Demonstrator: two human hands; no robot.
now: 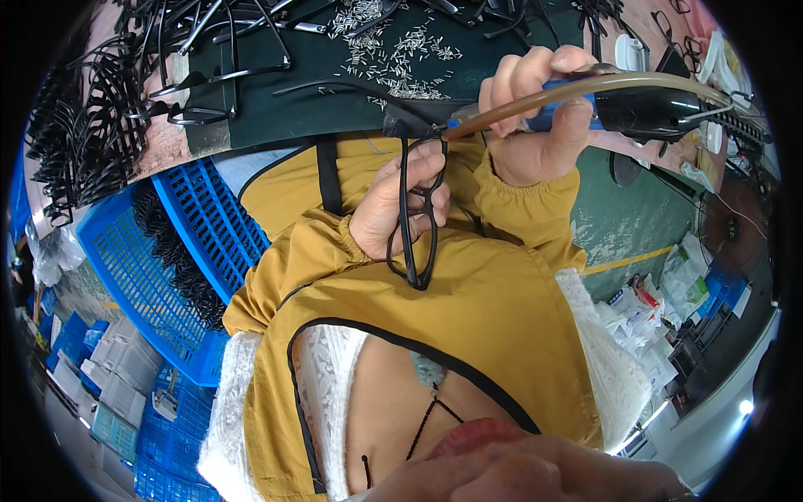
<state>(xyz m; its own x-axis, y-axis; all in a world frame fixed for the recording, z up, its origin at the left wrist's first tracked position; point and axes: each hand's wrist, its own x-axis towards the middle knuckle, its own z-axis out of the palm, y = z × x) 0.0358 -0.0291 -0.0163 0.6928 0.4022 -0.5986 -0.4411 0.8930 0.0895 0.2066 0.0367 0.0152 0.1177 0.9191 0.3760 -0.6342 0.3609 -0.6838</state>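
My left hand [401, 201] is closed around a black eyeglass frame [410, 243], which hangs in front of my mustard-coloured apron. One temple arm [335, 84] of the frame stretches left over the bench mat. My right hand [535, 125] grips a blue-and-black powered screwdriver [577, 99], with a brown tube [619, 82] running along it. The screwdriver's tip end is at the frame's hinge corner, just above my left fingers; whether it touches a screw there is too small to tell. Past the hands, many tiny silver screws [401, 54] lie scattered on the dark green mat [309, 109].
Black glasses frames [226, 79] lie on the bench's left, beside a dense heap of black eyewear parts [84, 125]. Below it, blue plastic baskets [209, 217] stand at my left, with black parts [171, 251] in one. Plastic bags [644, 326] sit on the right.
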